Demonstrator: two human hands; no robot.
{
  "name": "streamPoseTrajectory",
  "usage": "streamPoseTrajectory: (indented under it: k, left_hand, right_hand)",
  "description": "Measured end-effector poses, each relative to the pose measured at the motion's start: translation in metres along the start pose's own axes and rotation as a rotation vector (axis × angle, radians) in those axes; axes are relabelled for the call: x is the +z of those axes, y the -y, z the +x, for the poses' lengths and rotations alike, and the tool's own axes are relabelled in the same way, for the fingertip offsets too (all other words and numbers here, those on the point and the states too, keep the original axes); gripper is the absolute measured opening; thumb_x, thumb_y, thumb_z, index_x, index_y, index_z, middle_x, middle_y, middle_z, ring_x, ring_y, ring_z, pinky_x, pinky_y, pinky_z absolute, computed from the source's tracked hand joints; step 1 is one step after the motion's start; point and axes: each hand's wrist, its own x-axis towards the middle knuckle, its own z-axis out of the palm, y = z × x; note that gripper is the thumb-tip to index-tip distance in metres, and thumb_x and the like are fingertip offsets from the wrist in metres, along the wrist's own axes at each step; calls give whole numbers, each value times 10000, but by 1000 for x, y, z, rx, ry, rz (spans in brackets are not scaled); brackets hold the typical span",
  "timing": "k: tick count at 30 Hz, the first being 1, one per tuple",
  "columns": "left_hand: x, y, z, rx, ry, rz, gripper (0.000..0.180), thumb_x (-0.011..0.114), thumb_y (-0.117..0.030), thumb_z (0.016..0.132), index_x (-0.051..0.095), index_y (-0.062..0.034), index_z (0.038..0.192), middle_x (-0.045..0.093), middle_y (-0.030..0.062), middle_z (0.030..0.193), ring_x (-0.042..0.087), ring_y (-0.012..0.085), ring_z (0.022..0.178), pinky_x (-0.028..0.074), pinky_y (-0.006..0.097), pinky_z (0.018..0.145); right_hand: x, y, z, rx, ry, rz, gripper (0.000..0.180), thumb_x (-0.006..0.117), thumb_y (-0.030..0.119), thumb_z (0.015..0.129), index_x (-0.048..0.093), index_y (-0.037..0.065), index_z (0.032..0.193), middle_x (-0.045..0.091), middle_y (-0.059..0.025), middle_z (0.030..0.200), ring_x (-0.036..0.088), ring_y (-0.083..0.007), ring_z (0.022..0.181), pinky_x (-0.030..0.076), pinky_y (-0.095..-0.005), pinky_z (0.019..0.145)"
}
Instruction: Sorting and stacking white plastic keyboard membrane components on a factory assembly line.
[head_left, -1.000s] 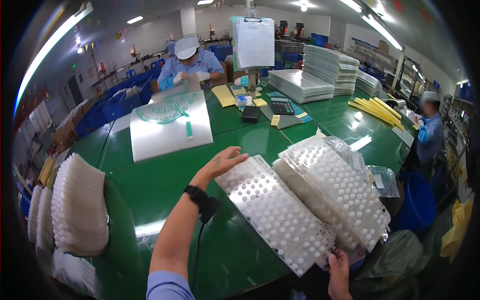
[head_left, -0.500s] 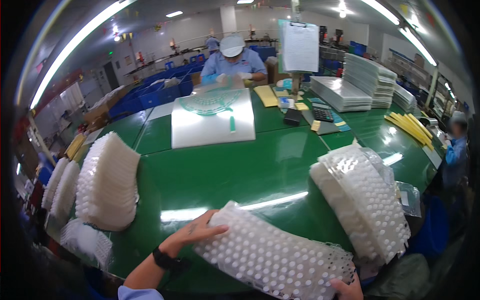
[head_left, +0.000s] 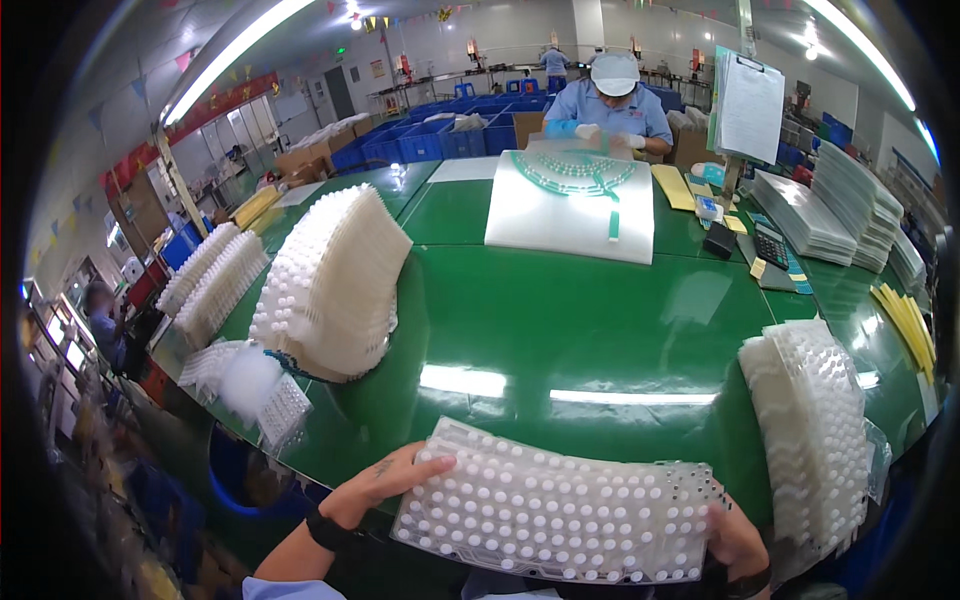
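Since the earlier frames, the white dimpled sheet point(head_left: 560, 515) has swung down from the right of the frame to lie flat along the lower centre, on the near edge of the green table point(head_left: 600, 320). Left hand point(head_left: 385, 485) rests on its left end, fingers spread flat, pinching nothing. Right hand point(head_left: 735, 535) holds the right end; how far its fingers close I cannot tell. Apparently the sheet is being squared up before stacking. Next likely calls for carrying it to the tall stack point(head_left: 335, 285) at left or the pile point(head_left: 810, 420) at right.
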Motion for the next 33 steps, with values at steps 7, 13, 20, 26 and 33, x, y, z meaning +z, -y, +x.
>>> streamPoseTrajectory:
  k: [7, 13, 20, 26, 33]
  left_hand:
    - [21, -26, -11, 50, -49, -311, 773, 714, -339, 839, 348, 27, 1414, 514, 151, 1313, 513, 220, 1174, 417, 341, 994]
    - [30, -21, 18, 805, -177, -363, 1123, 872, -290, 672, 173, 7, 1498, 438, 146, 1401, 405, 246, 1310, 336, 372, 1079]
    - [18, 28, 31, 684, -78, -200, 1261, 937, -323, 554, 172, 8, 1500, 402, 145, 1447, 361, 259, 1354, 279, 400, 1121]
    - [44, 39, 42, 633, -387, -267, 1064, 922, -296, 605, 312, 15, 1419, 489, 118, 1351, 493, 221, 1217, 405, 369, 1023]
    - [28, 31, 48, 713, -334, -263, 1034, 919, -265, 605, 305, 8, 1391, 517, 100, 1292, 533, 206, 1137, 452, 344, 961]
  right_hand:
    - [9, 26, 9, -183, -166, -350, 842, 733, 123, 725, 317, -17, 1444, 484, -135, 1366, 493, -232, 1237, 391, -357, 1048]
    - [24, 45, 12, -580, -54, -421, 1095, 822, 75, 654, 150, 15, 1516, 357, -114, 1462, 388, -218, 1315, 305, -343, 1095]
    - [-11, 21, 16, -428, -47, -594, 1173, 902, 162, 591, 188, 12, 1509, 333, -112, 1482, 355, -221, 1339, 270, -346, 1113]
    - [-24, -5, 25, -357, -185, -465, 1028, 881, 132, 615, 300, -10, 1451, 440, -114, 1389, 443, -208, 1267, 356, -339, 1056]
    - [-7, 26, 24, -486, -238, -552, 895, 837, 66, 678, 345, 1, 1424, 501, -93, 1329, 466, -185, 1231, 366, -327, 1042]
